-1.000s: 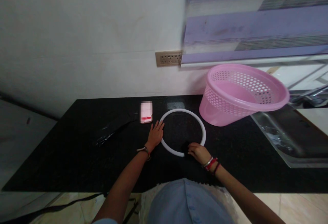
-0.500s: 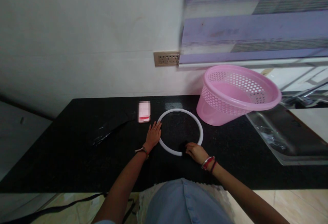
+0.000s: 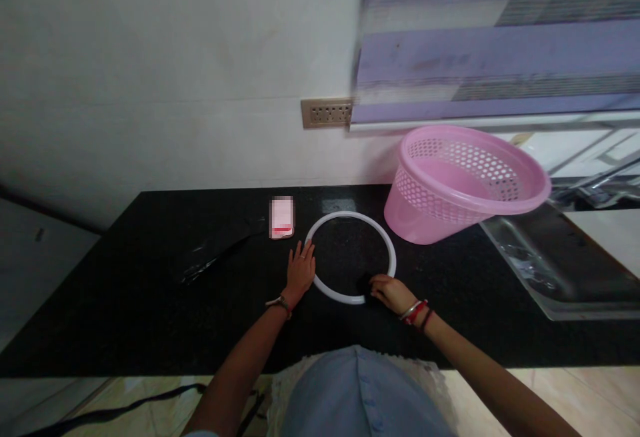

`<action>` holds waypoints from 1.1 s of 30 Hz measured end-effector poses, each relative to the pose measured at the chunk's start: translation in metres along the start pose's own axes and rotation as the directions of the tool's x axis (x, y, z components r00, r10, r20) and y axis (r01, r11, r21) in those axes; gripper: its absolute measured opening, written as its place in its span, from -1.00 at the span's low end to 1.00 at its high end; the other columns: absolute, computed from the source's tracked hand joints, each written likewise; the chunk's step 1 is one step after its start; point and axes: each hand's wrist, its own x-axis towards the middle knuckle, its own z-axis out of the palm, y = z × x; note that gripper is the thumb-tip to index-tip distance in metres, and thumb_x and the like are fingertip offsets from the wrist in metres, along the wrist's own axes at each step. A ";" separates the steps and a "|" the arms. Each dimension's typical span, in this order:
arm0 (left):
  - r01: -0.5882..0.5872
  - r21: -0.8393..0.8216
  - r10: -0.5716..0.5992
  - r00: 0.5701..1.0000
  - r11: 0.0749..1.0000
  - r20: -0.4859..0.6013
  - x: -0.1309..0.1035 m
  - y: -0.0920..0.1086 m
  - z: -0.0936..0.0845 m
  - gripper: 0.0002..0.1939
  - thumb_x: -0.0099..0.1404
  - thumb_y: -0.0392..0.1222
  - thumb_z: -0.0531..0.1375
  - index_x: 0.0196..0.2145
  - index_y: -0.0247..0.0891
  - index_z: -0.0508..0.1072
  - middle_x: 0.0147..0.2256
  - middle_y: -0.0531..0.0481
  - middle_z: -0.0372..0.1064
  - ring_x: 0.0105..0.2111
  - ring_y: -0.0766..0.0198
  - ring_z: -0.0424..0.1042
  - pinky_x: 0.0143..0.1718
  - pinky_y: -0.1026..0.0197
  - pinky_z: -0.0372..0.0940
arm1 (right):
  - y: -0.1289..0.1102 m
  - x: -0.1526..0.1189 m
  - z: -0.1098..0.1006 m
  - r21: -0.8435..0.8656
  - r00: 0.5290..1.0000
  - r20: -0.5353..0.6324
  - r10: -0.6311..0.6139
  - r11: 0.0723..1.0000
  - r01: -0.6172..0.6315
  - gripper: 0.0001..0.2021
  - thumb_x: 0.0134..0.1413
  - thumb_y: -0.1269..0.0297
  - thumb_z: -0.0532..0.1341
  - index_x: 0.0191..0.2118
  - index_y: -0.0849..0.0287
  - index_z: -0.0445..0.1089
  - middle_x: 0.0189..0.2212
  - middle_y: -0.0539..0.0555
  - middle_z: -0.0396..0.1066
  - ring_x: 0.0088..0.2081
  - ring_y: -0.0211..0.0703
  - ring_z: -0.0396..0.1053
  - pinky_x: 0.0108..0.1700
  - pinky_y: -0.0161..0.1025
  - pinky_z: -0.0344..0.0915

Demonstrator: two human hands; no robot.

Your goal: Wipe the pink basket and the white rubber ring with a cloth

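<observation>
A white ring (image 3: 351,214) lies flat on the black countertop (image 3: 150,324). My left hand (image 3: 301,269) rests on the ring's left side with its fingers spread. At the ring's lower right, my right hand (image 3: 393,292) is closed, its fingers pinched around something dark and too small to make out. Part of the ring there is hidden by this hand. A pinkish-white blurred item (image 3: 282,216) lies just beyond my left hand.
The pink perforated basket (image 3: 425,224) stands at the back right, beside a metal sink (image 3: 575,257). Black plastic (image 3: 215,254) lies on the counter at the left. A socket panel (image 3: 327,113) is on the wall.
My right hand has moved slightly right along the ring's lower edge, uncovering more of it. My left hand has turned a little, its fingers pointing more away from me.
</observation>
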 end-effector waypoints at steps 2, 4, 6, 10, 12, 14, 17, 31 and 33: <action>-0.005 0.023 0.005 1.000 1.000 -0.002 -0.007 0.000 -0.001 -0.57 0.30 -0.19 -0.14 0.08 -0.26 0.23 0.16 -0.09 0.07 0.18 0.04 -0.04 0.12 -0.14 -0.02 | 0.000 0.003 -0.001 0.004 1.000 0.015 -0.008 1.000 0.007 -0.80 0.07 0.43 0.04 -0.35 0.26 0.42 -0.23 0.13 0.38 -0.18 -0.23 0.33 -0.07 -0.28 0.24; -0.053 0.038 0.053 0.999 0.998 0.007 -0.011 -0.006 -0.005 -0.58 0.30 -0.14 -0.11 0.06 -0.28 0.26 0.11 -0.17 0.15 0.16 0.04 0.02 0.14 -0.14 -0.07 | 0.004 0.006 -0.006 0.004 0.999 0.028 -0.018 1.000 0.018 -0.80 0.08 0.42 0.04 -0.37 0.24 0.42 -0.21 0.13 0.38 -0.15 -0.22 0.32 -0.05 -0.27 0.24; -0.115 0.035 0.114 0.993 0.993 0.025 -0.008 -0.015 -0.011 -0.58 0.29 -0.11 -0.08 0.04 -0.29 0.28 0.05 -0.21 0.24 0.13 0.07 0.09 0.16 -0.09 -0.08 | 0.014 0.008 -0.015 -0.002 0.998 0.045 -0.034 0.999 0.034 -0.79 0.08 0.43 0.04 -0.39 0.25 0.42 -0.17 0.15 0.37 -0.09 -0.20 0.30 0.00 -0.26 0.20; -0.271 -0.027 0.272 0.959 0.962 0.078 0.014 -0.031 -0.019 -0.58 0.30 -0.14 -0.09 0.09 -0.25 0.21 0.12 -0.12 0.15 0.16 0.16 0.04 0.14 0.02 -0.02 | 0.034 0.012 -0.031 -0.024 0.997 0.056 -0.044 0.999 0.045 -0.78 0.08 0.45 0.03 -0.39 0.28 0.42 -0.16 0.19 0.37 -0.01 -0.18 0.25 0.07 -0.25 0.15; -0.321 -0.063 0.326 0.939 0.945 0.108 0.023 -0.033 -0.017 -0.58 0.31 -0.16 -0.11 0.10 -0.19 0.19 0.16 -0.05 0.07 0.19 0.18 -0.05 0.14 0.02 -0.01 | 0.035 0.010 -0.030 -0.017 0.997 0.058 -0.056 0.998 0.057 -0.78 0.09 0.43 0.04 -0.40 0.28 0.42 -0.16 0.18 0.37 -0.01 -0.17 0.25 0.07 -0.23 0.15; -0.299 -0.074 0.306 0.945 0.951 0.119 0.026 -0.031 -0.013 -0.58 0.31 -0.20 -0.14 0.11 -0.16 0.18 0.17 -0.02 0.06 0.20 0.19 -0.08 0.14 -0.02 -0.03 | 0.027 0.006 -0.021 -0.002 0.998 0.032 -0.061 0.998 0.061 -0.79 0.10 0.41 0.04 -0.39 0.26 0.43 -0.16 0.16 0.37 0.00 -0.18 0.24 0.08 -0.22 0.16; -0.237 -0.071 0.243 0.964 0.969 0.104 0.024 -0.027 -0.007 -0.56 0.31 -0.23 -0.15 0.12 -0.15 0.16 0.16 -0.03 0.07 0.20 0.18 -0.07 0.15 -0.10 -0.08 | 0.000 0.004 0.002 0.016 0.999 -0.024 -0.049 0.999 0.049 -0.80 0.10 0.37 0.06 -0.35 0.26 0.44 -0.16 0.14 0.38 -0.03 -0.18 0.26 0.05 -0.23 0.18; -0.039 -0.062 0.043 0.998 0.997 0.056 -0.010 -0.011 -0.010 -0.57 0.30 -0.25 -0.14 0.10 -0.19 0.19 0.13 -0.06 0.13 0.18 0.14 -0.02 0.13 -0.22 -0.09 | 0.008 0.007 0.000 -0.085 0.991 -0.016 -0.132 0.988 0.130 -0.75 0.10 0.45 0.01 -0.39 0.29 0.44 -0.18 0.19 0.38 -0.07 -0.14 0.29 0.00 -0.20 0.24; -0.021 -0.062 0.024 0.999 0.998 0.049 -0.013 -0.006 -0.010 -0.58 0.29 -0.25 -0.13 0.09 -0.20 0.21 0.13 -0.06 0.14 0.18 0.13 -0.02 0.13 -0.22 -0.10 | 0.004 0.013 0.004 -0.097 0.988 0.011 -0.157 0.983 0.157 -0.79 0.07 0.45 0.05 -0.41 0.28 0.44 -0.20 0.18 0.38 -0.12 -0.16 0.32 -0.03 -0.22 0.26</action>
